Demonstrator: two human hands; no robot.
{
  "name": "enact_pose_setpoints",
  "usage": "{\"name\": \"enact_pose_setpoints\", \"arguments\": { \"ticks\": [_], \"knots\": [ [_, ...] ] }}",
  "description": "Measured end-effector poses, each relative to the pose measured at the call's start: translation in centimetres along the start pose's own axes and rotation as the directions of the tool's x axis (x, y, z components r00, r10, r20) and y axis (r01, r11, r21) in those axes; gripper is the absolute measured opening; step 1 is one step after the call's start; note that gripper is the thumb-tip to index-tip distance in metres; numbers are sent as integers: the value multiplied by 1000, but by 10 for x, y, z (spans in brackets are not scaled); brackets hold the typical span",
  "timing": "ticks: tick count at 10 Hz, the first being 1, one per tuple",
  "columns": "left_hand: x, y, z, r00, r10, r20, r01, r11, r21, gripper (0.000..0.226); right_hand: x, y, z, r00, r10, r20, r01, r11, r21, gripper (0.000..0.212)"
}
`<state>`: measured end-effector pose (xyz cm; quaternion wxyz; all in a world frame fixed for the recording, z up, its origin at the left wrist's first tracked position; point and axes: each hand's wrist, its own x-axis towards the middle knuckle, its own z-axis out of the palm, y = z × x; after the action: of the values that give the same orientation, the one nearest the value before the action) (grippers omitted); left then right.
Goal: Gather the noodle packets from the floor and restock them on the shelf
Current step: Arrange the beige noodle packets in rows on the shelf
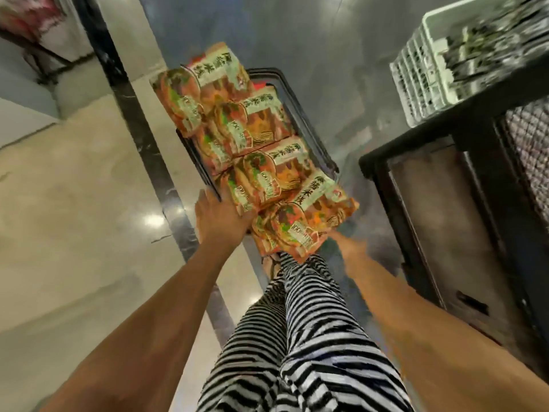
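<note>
- The packets (pixel 261 162) are orange and green. They lie heaped in a dark basket (pixel 309 135) in front of the person, above the floor (pixel 74 188). I cannot tell if the basket is lifted or stands on the floor.
- The left hand (pixel 221 217) is at the near left corner of the load, with the thumb spread. Its fingers go under the packets and are hidden, so I cannot tell if it grips the basket or the packets.
- The right hand (pixel 344 239) is blurred and mostly covered by the nearest packets. I cannot tell if it is open or closed.
- I judge that the step in hand is carrying the gathered load to the shelf.
- To do this well, both hands should support the load from below at the near end and keep it level. The heap rises above the rim and the nearest packets hang over the edge, so they are likely to slide off if it tilts.
- A slow walk is better, because glossy packets slip on each other.
- The basket is overfull. Only its far rim and its left and right rims are visible.
- A white crate (pixel 416 69) stands on a black stand (pixel 416 162) at the right. It holds dark things, too blurred to name.
</note>
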<state>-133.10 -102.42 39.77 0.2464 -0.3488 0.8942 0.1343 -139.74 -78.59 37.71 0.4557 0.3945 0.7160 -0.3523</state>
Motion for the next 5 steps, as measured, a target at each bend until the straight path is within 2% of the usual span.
{"name": "enact_pose_setpoints", "arguments": {
  "ticks": [1,2,3,4,5],
  "knots": [
    [51,16,6,999,38,-37,-38,999,-3,94,63,1,14,994,109,11,-109,980,167,75],
    [103,26,13,999,45,-27,-43,998,55,95,157,21,45,984,171,52,-178,966,189,108],
    [149,33,14,996,75,-48,-68,989,132,96,223,64,71,976,190,102,-199,976,93,92],
    [191,30,15,993,101,-55,-90,980,175,98,237,82,98,962,185,199,-219,961,166,101],
    [236,26,17,991,128,-28,-116,957,265,104,147,3,81,969,243,44,-240,883,404,61]
  ]
}}
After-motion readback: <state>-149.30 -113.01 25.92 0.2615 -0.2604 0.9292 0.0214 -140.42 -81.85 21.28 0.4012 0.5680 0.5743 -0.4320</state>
